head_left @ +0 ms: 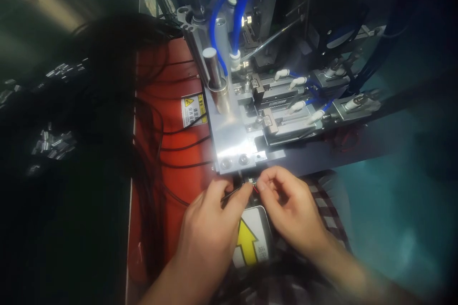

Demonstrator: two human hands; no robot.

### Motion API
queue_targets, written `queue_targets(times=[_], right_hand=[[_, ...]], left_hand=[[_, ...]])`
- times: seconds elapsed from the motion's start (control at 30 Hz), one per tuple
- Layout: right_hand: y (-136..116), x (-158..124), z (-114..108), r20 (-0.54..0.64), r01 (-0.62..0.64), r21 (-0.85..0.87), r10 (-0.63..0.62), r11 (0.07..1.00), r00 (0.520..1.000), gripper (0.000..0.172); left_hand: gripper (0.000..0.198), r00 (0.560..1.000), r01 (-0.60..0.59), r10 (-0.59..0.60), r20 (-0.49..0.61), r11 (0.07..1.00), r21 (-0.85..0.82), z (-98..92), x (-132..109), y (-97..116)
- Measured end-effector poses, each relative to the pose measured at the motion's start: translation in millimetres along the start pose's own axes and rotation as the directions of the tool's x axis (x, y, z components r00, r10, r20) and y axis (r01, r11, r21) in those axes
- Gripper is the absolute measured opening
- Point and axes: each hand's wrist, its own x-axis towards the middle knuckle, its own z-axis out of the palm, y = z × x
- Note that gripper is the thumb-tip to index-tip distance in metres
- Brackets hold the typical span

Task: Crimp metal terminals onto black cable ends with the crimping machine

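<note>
My left hand (214,214) is closed, thumb and forefinger pinching a black cable (229,195) just below the front edge of the metal machine plate (232,145). Beside the thumb tip shows a tiny white connector (251,180). My right hand (293,207) is closed too, with its thumb and forefinger pressed together at the thin coloured wires (255,189), one of them red. Both sets of fingertips almost meet at the connector. The fingers partly hide the wire ends, so I cannot tell whether they are joined.
A machine with blue air hoses (240,14) and small slide units (289,121) rises beyond my hands. Black cables cross the orange-red surface (179,143) at left, near a warning label (194,109). A yellow arrow sign (248,243) lies below. Small shiny metal pieces (53,143) sit far left.
</note>
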Motion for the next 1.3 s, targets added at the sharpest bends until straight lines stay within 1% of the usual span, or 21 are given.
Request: queue_targets(times=[0.13, 0.2, 0.23, 0.3, 0.37, 0.4, 0.43, 0.57, 0.8, 1.1, 1.17, 1.3], right_hand=[[-2.2, -2.2, -1.8, 0.0, 0.09, -0.133, -0.09, 0.987, 0.996, 0.009], [-2.4, -2.0, -2.7, -0.005, 0.091, -0.13, -0.093, 0.987, 0.996, 0.009], [-2.1, -1.2, -3.2, 0.003, 0.055, -0.087, -0.055, 0.995, 0.998, 0.009], [-1.2, 1.2, -4.8, 0.089, -0.109, 0.07, 0.102, 0.992, 0.991, 0.012], [-0.2, 4.0, -7.4, 0.22, -0.29, 0.219, 0.242, 0.932, 0.945, 0.018], [0.2, 5.0, -8.9, 0.264, -0.345, 0.263, 0.277, 0.901, 0.924, 0.02], [0.6, 5.7, -10.2, 0.282, -0.372, 0.289, 0.293, 0.882, 0.914, 0.021], [1.2, 4.4, -12.4, 0.249, -0.365, 0.332, 0.292, 0.87, 0.923, 0.022], [-1.5, 3.6, -7.6, 0.217, -0.367, 0.344, 0.307, 0.864, 0.927, 0.02], [-1.1, 0.5, -5.5, 0.159, -0.291, 0.278, 0.255, 0.915, 0.954, 0.017], [-1.8, 0.9, -5.9, 0.161, -0.28, 0.273, 0.243, 0.92, 0.956, 0.016], [-3.4, 1.9, -6.8, 0.182, -0.297, 0.283, 0.253, 0.912, 0.95, 0.017]], left_hand=[[0.035, 1.0, -0.001, 0.001, 0.006, 1.0, 0.007, 0.1, 0.1, -0.2], [0.034, 1.0, -0.008, 0.008, 0.006, 1.0, 0.024, -0.3, 1.0, -0.3], [0.034, 1.0, -0.01, 0.01, 0.007, 0.999, 0.032, -0.5, 1.4, -0.3], [0.034, 1.0, -0.007, 0.006, 0.016, 0.999, 0.038, -0.8, 2.0, -0.2], [0.035, 1.0, -0.002, 0.001, 0.023, 1.0, 0.026, -0.9, 1.7, -0.2], [0.036, 1.0, 0.0, 0.0, 0.025, 1.0, 0.016, -0.8, 1.3, -0.2], [0.037, 1.0, 0.003, -0.003, 0.027, 1.0, 0.005, -0.6, 0.8, -0.3], [0.035, 1.0, 0.019, -0.018, 0.021, 0.999, -0.036, 0.5, -1.1, -0.9], [0.035, 0.999, 0.037, -0.038, -0.007, 0.996, -0.076, 2.1, -2.5, -1.5], [0.034, 0.999, 0.029, -0.032, -0.023, 0.995, -0.092, 2.2, -2.1, -1.8], [0.033, 0.999, 0.029, -0.031, -0.024, 0.995, -0.092, 2.5, -2.2, -2.3], [0.033, 0.999, 0.035, -0.038, -0.026, 0.995, -0.097, 2.6, -2.1, -3.0]])
